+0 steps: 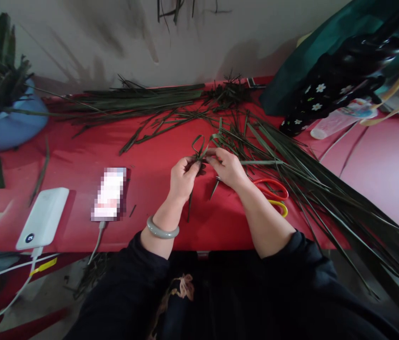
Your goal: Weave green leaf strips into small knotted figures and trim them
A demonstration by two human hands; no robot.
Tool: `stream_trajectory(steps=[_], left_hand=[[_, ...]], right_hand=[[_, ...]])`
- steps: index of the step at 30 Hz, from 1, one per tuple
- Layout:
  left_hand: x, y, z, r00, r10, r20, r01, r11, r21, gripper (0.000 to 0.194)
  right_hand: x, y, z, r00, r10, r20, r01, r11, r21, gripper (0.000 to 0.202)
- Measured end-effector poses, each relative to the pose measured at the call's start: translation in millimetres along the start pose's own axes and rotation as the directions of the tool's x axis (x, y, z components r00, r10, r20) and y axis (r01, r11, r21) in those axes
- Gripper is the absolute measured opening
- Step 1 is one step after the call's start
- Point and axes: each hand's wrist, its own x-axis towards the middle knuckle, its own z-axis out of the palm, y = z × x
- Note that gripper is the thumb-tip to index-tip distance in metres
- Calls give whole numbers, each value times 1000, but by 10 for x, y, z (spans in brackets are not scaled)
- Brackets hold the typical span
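Between my two hands is a small piece of looped green leaf strips point(198, 145), held above the red table point(149, 189). My left hand point(184, 175) pinches it at its knotted base, and a loose end hangs down below the fingers. My right hand point(226, 165) has thumb and fingers closed on a strip at the piece's right side. The fingertips partly hide where the strips cross. Under my right wrist lie scissors point(272, 189) with red and yellow handles, their blade tips showing to the left of the forearm.
Long leaves point(312, 184) spread across the right side and over the front edge. More leaf strips point(131, 101) lie along the wall. A phone point(110, 193), a white power bank point(43, 217) and a blue basin point(18, 123) are on the left; a black flowered tumbler point(330, 87) stands right.
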Motion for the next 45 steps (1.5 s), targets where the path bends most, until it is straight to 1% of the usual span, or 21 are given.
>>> stream_trajectory(steps=[2, 4, 6, 9, 13, 15, 17, 18, 20, 22, 23, 25, 27, 29, 32, 35, 37, 39, 42, 45], left_hand=[[-9, 6, -1, 1000, 14, 2, -14, 999, 46, 13], [-27, 22, 4, 999, 31, 10, -32, 993, 114, 10], [-45, 42, 12, 999, 52, 16, -54, 983, 175, 8], [-62, 69, 24, 998, 69, 8, -69, 974, 218, 6], [-64, 80, 33, 997, 77, 5, -76, 966, 247, 5], [-60, 74, 29, 996, 94, 6, -92, 959, 270, 4], [-57, 66, 18, 993, 114, -4, -107, 944, 311, 4], [-56, 63, 11, 992, 124, -11, -113, 934, 340, 3], [-59, 60, -3, 989, 146, -22, -126, 912, 391, 4], [-67, 58, -12, 985, 168, -29, -139, 891, 431, 5], [-74, 56, -14, 983, 181, -24, -151, 880, 450, 6], [-89, 44, -13, 976, 218, -6, -187, 850, 492, 8], [-103, 24, -7, 963, 268, 23, -238, 811, 534, 9], [-115, 0, -1, 948, 316, 48, -286, 772, 568, 10], [-126, -35, 5, 929, 364, 73, -327, 711, 622, 11], [-131, -56, 7, 919, 383, 90, -346, 676, 651, 12], [-133, -59, 9, 917, 387, 93, -352, 679, 644, 12], [-136, -53, 14, 918, 386, 90, -352, 688, 635, 13], [-141, -40, 23, 922, 379, 80, -339, 691, 638, 14], [-145, -36, 26, 926, 372, 71, -327, 692, 643, 14]], right_hand=[[2, 4, 12, 996, 49, -73, -35, 983, 183, 21], [6, -2, 20, 988, 97, -122, -55, 950, 308, 19], [8, -18, 25, 983, 118, -143, -60, 932, 358, 17], [5, -47, 34, 982, 136, -128, -74, 913, 400, 19], [6, -44, 65, 964, 219, -148, -117, 855, 505, 30], [9, -19, 76, 952, 275, -134, -168, 836, 523, 36], [5, 2, 75, 950, 306, -59, -237, 834, 497, 42], [-2, 3, 68, 954, 301, -15, -258, 841, 476, 45], [-26, -26, 43, 968, 247, 33, -236, 866, 440, 47], [-58, -88, 10, 986, 168, -9, -150, 898, 413, 43], [-72, -123, -5, 989, 135, -58, -102, 916, 387, 38], [-92, -179, -22, 984, 84, -159, -39, 962, 270, 27], [-99, -203, -18, 977, 50, -207, -29, 994, 106, 20], [-97, -198, -1, 976, 39, -216, -44, 999, -18, 15], [-95, -188, 16, 974, 38, -225, -61, 994, -95, 14], [-96, -204, 12, 970, 43, -240, -70, 992, -104, 16], [-90, -212, 16, 968, 87, -234, -95, 995, -24, 20], [-76, -202, 36, 965, 164, -203, -134, 979, 156, 23], [-50, -167, 87, 950, 276, -146, -192, 885, 424, 25], [-35, -155, 122, 929, 353, -113, -239, 804, 545, 24]])
